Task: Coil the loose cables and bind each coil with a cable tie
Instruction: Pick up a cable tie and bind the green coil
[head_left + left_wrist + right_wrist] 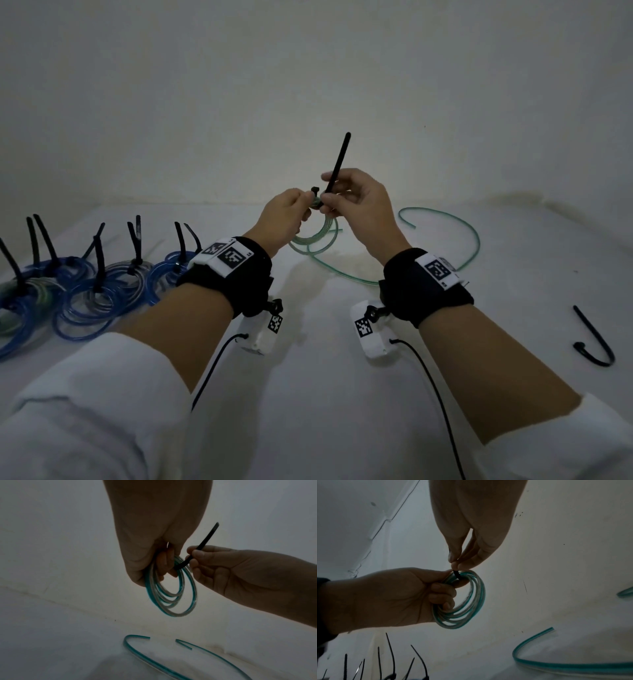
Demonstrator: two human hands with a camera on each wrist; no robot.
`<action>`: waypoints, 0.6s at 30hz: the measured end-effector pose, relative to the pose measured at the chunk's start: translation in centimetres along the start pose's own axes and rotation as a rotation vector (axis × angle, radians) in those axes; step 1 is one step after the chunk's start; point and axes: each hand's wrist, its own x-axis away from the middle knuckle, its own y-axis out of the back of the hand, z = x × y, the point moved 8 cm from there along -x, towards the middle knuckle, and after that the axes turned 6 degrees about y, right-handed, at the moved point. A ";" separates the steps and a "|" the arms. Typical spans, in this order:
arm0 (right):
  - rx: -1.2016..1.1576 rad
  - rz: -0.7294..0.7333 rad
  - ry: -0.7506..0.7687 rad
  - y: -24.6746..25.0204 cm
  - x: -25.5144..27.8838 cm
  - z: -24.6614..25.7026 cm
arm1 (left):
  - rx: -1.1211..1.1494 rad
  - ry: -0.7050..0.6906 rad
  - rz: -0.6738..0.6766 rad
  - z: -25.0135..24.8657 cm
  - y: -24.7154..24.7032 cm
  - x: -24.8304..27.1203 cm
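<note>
Currently both hands are raised above the white worktop (342, 394), close together near its middle. Left hand (286, 214): fingers curled through and round a small coil of translucent green-striped cable (169, 595), which hangs from that grip clear of the surface. Right hand (359, 202): thumb and forefinger pinch a black plastic cable tie (338, 164) just above the top of the coil; the tie's lower part passes round the bundled turns, and its free tail points up and away from the hands. The tie's head sits between the two hands, touching the coil. Whether the tail is threaded through the head cannot be told.

A loose length of the same green-striped cable (469, 240) lies curved on the worktop behind and to the right of the hands, with a cut end showing in the right wrist view.

To the left, a group of finished blue and greenish cable coils (85, 291) lies on the worktop, each with a black tie tail sticking up. One spare black cable tie (594, 339), bent into a hook, lies on the worktop well apart at the right.
</note>
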 end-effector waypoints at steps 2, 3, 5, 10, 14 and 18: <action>-0.050 -0.025 -0.025 0.3 0.0 0.1 | -0.043 -0.063 -0.028 -0.6 0.0 -0.2; -0.076 -0.049 -0.043 0.6 -0.1 0.0 | -0.051 -0.088 -0.035 -0.8 0.0 -0.4; -0.136 -0.080 -0.081 1.1 -0.1 -0.5 | -0.046 -0.121 -0.058 -1.1 0.0 -0.6; -0.303 -0.077 -0.114 1.6 -0.2 -1.3 | -0.004 -0.151 -0.081 -1.2 0.2 -1.1; -0.221 -0.069 -0.164 2.0 -0.3 -2.0 | -0.058 -0.181 -0.058 -1.5 -0.3 -1.3; -0.190 -0.043 -0.188 2.2 -0.4 -2.7 | -0.107 -0.203 -0.101 -1.2 0.3 -1.5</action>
